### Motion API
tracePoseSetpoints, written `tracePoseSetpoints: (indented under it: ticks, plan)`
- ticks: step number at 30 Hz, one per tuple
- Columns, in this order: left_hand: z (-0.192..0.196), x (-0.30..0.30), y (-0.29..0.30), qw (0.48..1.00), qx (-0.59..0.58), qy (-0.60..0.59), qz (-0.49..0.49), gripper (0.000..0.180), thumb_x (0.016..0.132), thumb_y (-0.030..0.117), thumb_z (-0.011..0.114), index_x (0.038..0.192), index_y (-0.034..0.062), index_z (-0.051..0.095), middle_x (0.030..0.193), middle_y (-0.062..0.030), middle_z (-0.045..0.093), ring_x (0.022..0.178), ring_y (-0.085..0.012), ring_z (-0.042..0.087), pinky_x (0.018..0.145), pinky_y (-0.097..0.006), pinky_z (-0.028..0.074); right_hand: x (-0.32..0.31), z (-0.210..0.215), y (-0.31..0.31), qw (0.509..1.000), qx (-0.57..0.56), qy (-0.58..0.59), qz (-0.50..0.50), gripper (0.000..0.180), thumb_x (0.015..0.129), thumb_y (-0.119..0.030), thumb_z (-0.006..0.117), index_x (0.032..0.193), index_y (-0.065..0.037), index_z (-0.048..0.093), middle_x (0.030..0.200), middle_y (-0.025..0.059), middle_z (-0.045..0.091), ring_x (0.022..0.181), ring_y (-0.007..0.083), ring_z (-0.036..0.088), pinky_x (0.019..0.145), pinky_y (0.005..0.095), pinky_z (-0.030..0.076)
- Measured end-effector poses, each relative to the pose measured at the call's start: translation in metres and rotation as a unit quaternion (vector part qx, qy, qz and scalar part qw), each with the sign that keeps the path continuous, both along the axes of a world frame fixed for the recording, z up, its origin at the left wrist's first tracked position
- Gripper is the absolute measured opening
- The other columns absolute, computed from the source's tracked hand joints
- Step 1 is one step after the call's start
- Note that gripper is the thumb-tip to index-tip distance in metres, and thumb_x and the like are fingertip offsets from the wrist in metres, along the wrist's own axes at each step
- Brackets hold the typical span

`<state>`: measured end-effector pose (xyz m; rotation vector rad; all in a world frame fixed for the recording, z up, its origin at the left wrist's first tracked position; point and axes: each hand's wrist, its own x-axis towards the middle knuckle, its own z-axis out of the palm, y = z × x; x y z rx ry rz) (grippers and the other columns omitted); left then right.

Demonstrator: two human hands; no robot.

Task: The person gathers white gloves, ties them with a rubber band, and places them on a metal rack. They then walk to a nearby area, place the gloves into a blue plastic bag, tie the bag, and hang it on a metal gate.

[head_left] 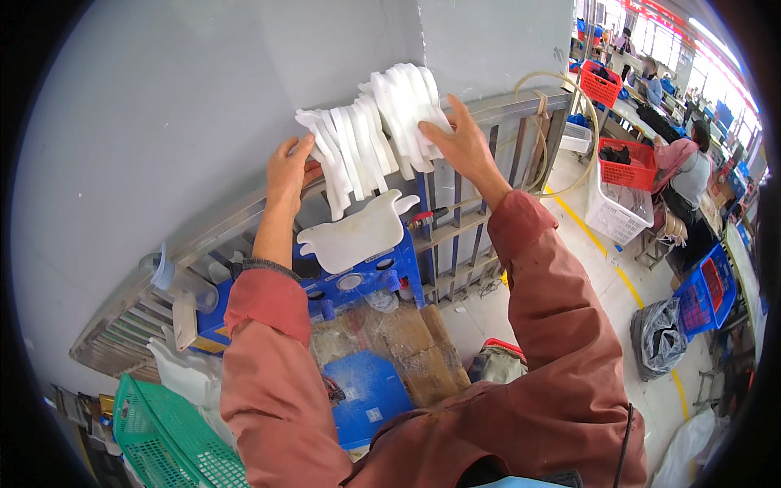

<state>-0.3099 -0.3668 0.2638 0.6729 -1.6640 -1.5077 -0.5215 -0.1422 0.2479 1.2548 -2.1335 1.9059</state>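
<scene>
Red-sleeved hands — left (286,169), right (461,145) — grip white foam pieces (370,134) above blue machine (370,281).

**Faded red work jacket, bare hands**

Both arms wear loose, long sleeves of a faded brick-red cloth, creased and wrinkled along their length. The left sleeve (264,325) ends in a dark ribbed knit cuff (259,264) at the wrist; the right sleeve (541,301) has a plain folded hem. The left hand (289,171) and right hand (464,142) are bare, without gloves. A thin dark cord (625,443) hangs near the right shoulder.
</scene>
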Motion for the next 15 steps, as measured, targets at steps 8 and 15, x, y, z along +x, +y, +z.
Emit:
tracePoseSetpoints:
  ticks: [8, 15]
  plan:
    - [0.014, -0.012, 0.076, 0.929, -0.301, -0.176, 0.123, 0.104, 0.079, 0.047, 0.081, 0.156, -0.0017, 0.029, 0.148, -0.0299, 0.039, 0.129, -0.0406, 0.054, 0.102, -0.045, 0.051, 0.031, -0.007, -0.010, 0.983, 0.068, 0.165, -0.049, 0.104, 0.080, -0.044, 0.079, 0.156, 0.003, 0.026, 0.143, 0.0304, 0.046, 0.133, 0.0418, 0.049, 0.108, 0.0460, 0.043]
    - [0.033, -0.035, 0.107, 0.820, -0.391, -0.384, 0.163, 0.111, 0.073, 0.054, 0.083, 0.158, 0.0100, 0.027, 0.158, -0.0275, 0.021, 0.145, -0.0459, 0.030, 0.101, -0.055, 0.048, 0.033, 0.008, -0.012, 0.973, 0.150, 0.164, -0.055, 0.109, 0.076, -0.042, 0.081, 0.157, -0.001, 0.021, 0.137, 0.0288, 0.051, 0.127, 0.0446, 0.053, 0.104, 0.0493, 0.046]
